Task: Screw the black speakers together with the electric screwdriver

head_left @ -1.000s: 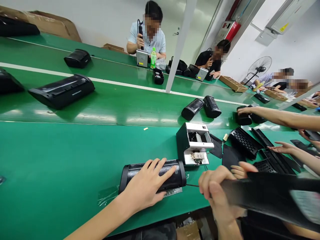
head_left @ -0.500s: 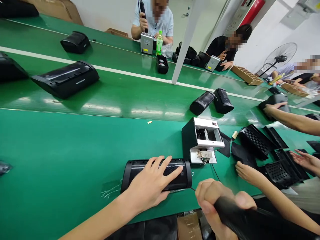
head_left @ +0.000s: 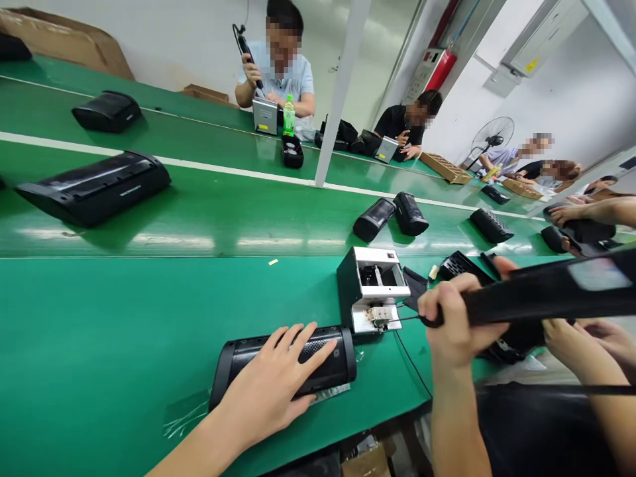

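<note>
The left hand [head_left: 271,391] lies flat, fingers spread, on the black speaker [head_left: 283,363] at the counter's [head_left: 124,331] near edge — the right hand [head_left: 454,318] grips a long black panel [head_left: 541,298], held above the counter.

The left hand [head_left: 268,391] hides the speaker's [head_left: 283,361] middle. The black panel [head_left: 551,295] in the right hand [head_left: 454,324] runs off the right edge, blurred.

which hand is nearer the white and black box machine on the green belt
Right. The right hand, gripping a long black panel, hangs just right of the machine; the left hand lies flat on the black cylindrical speaker, lower left.
</note>
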Demonstrator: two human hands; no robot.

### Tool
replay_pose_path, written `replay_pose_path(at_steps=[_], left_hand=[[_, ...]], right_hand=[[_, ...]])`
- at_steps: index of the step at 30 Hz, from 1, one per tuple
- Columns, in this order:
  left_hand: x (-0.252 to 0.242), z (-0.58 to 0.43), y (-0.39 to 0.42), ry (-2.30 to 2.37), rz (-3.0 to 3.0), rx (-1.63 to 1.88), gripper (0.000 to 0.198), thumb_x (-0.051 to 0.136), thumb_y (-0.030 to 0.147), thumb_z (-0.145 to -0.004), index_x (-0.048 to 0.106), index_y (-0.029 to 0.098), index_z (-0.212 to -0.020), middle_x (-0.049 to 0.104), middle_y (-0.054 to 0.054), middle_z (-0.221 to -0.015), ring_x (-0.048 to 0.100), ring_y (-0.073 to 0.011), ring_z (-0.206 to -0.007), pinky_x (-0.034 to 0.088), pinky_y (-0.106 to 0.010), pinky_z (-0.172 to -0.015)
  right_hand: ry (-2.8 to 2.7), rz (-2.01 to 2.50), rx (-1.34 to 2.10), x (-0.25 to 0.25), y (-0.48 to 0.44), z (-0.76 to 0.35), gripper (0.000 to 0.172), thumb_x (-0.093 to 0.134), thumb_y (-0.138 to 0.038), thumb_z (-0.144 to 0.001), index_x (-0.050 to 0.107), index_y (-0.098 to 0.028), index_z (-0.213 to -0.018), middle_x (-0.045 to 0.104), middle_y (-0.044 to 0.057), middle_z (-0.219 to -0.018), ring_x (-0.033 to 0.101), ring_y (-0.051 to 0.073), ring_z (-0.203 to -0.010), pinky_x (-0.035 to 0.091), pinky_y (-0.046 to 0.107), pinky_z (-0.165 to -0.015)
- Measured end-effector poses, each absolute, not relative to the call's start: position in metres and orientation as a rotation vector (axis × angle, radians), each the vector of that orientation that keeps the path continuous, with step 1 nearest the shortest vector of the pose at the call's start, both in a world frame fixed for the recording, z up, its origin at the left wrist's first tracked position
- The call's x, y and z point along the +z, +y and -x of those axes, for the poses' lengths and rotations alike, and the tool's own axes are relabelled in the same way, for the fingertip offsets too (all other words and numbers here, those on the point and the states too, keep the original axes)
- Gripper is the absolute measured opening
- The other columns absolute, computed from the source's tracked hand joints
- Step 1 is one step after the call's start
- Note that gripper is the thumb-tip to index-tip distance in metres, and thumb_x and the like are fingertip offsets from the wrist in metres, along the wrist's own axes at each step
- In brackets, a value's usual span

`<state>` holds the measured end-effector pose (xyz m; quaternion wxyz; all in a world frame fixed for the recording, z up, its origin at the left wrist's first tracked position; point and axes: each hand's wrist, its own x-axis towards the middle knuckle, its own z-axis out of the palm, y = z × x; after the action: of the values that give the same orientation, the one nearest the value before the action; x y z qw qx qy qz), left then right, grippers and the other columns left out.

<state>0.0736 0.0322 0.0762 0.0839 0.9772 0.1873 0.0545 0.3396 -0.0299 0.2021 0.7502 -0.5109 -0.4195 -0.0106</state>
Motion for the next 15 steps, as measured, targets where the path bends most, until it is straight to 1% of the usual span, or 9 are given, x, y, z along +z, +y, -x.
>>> replay_pose_path(at_steps=[1,2,3,5,9,12,15], left_hand=[[0.077,-0.074,0.032,0.553,-2.918,0.164,0.108,0.096,0.032,-0.085,0.038,0.037,-0.176,0.052,-0.022,-0.174,0.062,-0.0522,-0.148,0.05,-0.067,-0.117],[0.077,-0.074,0.031,0.549,-2.922,0.164,0.109,0.096,0.031,-0.085,0.038,0.036,-0.176,0.051,-0.023,-0.174,0.061,-0.0525,-0.148,0.05,-0.068,-0.117],[0.077,-0.074,0.031,0.547,-2.926,0.163,0.109,0.096,0.03,-0.085,0.038,0.035,-0.176,0.051,-0.024,-0.174,0.061,-0.0526,-0.149,0.05,-0.068,-0.118],[0.078,-0.075,0.03,0.547,-2.932,0.152,0.108,0.096,0.032,-0.086,0.038,0.035,-0.177,0.05,-0.024,-0.175,0.059,-0.0525,-0.15,0.048,-0.069,-0.119],[0.08,-0.076,0.03,0.551,-2.9,0.141,0.103,0.092,0.043,-0.092,0.035,0.034,-0.177,0.049,-0.024,-0.175,0.057,-0.0516,-0.152,0.047,-0.068,-0.121],[0.082,-0.077,0.031,0.517,-2.889,0.137,0.099,0.086,0.05,-0.097,0.033,0.033,-0.178,0.046,-0.025,-0.177,0.055,-0.0509,-0.154,0.045,-0.068,-0.122],[0.083,-0.078,0.032,0.505,-2.901,0.12,0.097,0.086,0.051,-0.098,0.035,0.031,-0.177,0.045,-0.027,-0.177,0.055,-0.0505,-0.155,0.045,-0.068,-0.122]], right_hand=[[-0.939,1.103,-0.023,0.198,-0.022,-0.342,0.047,0.079,-0.018,-0.096,0.052,-0.029,-0.134,0.057,-0.015,-0.068,0.047,0.011,-0.039,0.046,0.026,-0.043],[-0.958,1.093,-0.012,0.193,-0.017,-0.343,0.053,0.079,-0.017,-0.096,0.051,-0.029,-0.139,0.058,-0.015,-0.068,0.048,0.011,-0.039,0.046,0.025,-0.042],[-0.971,1.087,0.009,0.188,-0.015,-0.343,0.055,0.08,-0.016,-0.096,0.05,-0.029,-0.14,0.058,-0.015,-0.067,0.048,0.011,-0.039,0.046,0.025,-0.043],[-0.98,1.089,0.085,0.183,-0.02,-0.34,0.054,0.082,-0.017,-0.096,0.052,-0.03,-0.138,0.057,-0.014,-0.067,0.048,0.012,-0.04,0.046,0.025,-0.042],[-0.956,1.125,0.266,0.184,-0.05,-0.328,0.056,0.086,-0.013,-0.092,0.059,-0.031,-0.138,0.055,-0.011,-0.064,0.046,0.013,-0.038,0.042,0.027,-0.039],[-0.929,1.116,0.234,0.194,-0.071,-0.319,0.059,0.083,-0.01,-0.091,0.062,-0.037,-0.139,0.053,-0.012,-0.063,0.043,0.012,-0.036,0.043,0.027,-0.039],[-0.965,1.079,0.166,0.212,-0.077,-0.313,0.064,0.077,-0.007,-0.088,0.064,-0.044,-0.137,0.054,-0.013,-0.063,0.04,0.011,-0.034,0.044,0.027,-0.038]])
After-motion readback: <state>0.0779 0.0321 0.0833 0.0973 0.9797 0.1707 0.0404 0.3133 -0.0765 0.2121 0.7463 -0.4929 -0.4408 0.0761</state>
